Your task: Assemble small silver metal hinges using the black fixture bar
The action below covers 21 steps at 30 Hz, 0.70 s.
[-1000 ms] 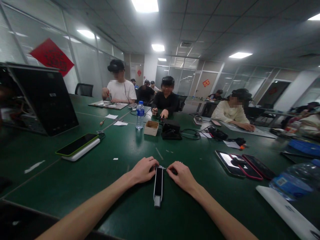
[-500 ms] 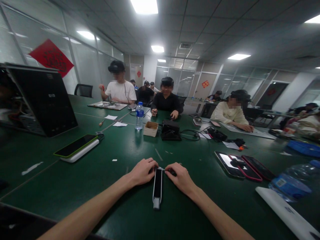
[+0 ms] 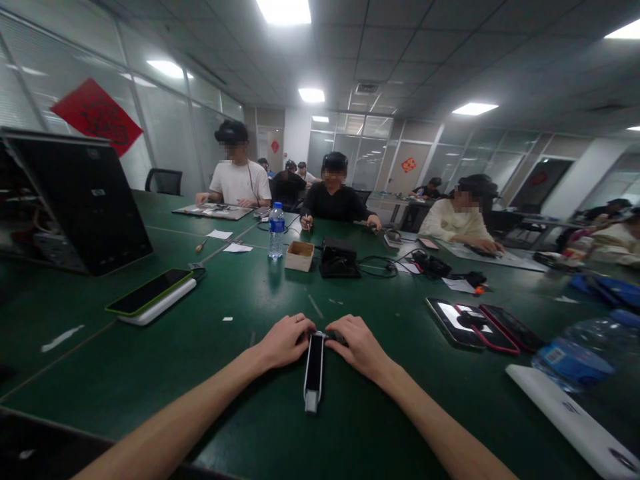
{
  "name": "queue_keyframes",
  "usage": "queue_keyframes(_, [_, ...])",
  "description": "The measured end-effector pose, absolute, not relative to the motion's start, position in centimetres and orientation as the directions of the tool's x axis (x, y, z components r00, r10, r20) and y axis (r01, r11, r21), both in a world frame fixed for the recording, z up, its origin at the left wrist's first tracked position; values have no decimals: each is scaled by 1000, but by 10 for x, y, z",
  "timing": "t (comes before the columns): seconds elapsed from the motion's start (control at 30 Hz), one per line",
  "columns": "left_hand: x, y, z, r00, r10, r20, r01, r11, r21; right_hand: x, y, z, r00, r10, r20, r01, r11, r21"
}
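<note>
A narrow black-and-white stick [image 3: 314, 367] with a pale, plug-like near end lies lengthwise on the green table [image 3: 240, 413] in front of me. My left hand [image 3: 286, 341] has its fingers curled closed on the stick's far left end. At the far right corner, my right hand [image 3: 357, 347] is closed, thumb and fingertips together right beside the stick. Something small and dark shows among those fingers, too hidden to name. The stick's far end is partly covered by both hands.
To the left are a green-edged phone [image 3: 150, 292] on a white slab and a black computer case [image 3: 83, 200]. Ahead stand a water bottle [image 3: 276, 230] and a small box [image 3: 299, 257]. Phones [image 3: 457, 323] and a large bottle [image 3: 575, 360] lie right. Several people sit beyond.
My right hand has shifted slightly left and up, its fingers now closer over the stick's far end. The left hand stays at the same corner. The view has tilted a little.
</note>
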State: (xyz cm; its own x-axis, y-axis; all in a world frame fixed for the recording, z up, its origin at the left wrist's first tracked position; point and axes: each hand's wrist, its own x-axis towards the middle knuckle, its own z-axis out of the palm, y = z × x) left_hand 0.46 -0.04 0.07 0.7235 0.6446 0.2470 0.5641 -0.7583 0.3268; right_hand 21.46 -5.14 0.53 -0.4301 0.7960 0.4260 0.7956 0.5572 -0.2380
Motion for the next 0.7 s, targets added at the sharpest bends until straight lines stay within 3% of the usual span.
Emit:
queue_keyframes(0.13, [3, 2, -2, 725, 644, 243, 557, -756, 343, 248, -49, 19, -421, 811, 407, 850, 509, -136])
queue_keyframes(0.33, [4, 1, -1, 717, 661, 221, 563, -736, 377, 277, -46, 29, -375, 897, 234, 920, 391, -25])
queue_keyframes(0.5, [6, 0, -1, 711, 665, 227, 567, -734, 373, 277, -46, 31, -316, 941, 120, 946, 322, -37])
queue_keyframes(0.7, [6, -1, 0, 712, 667, 218, 583, -735, 346, 288, -41, 27, -292, 956, -25, 948, 286, -142])
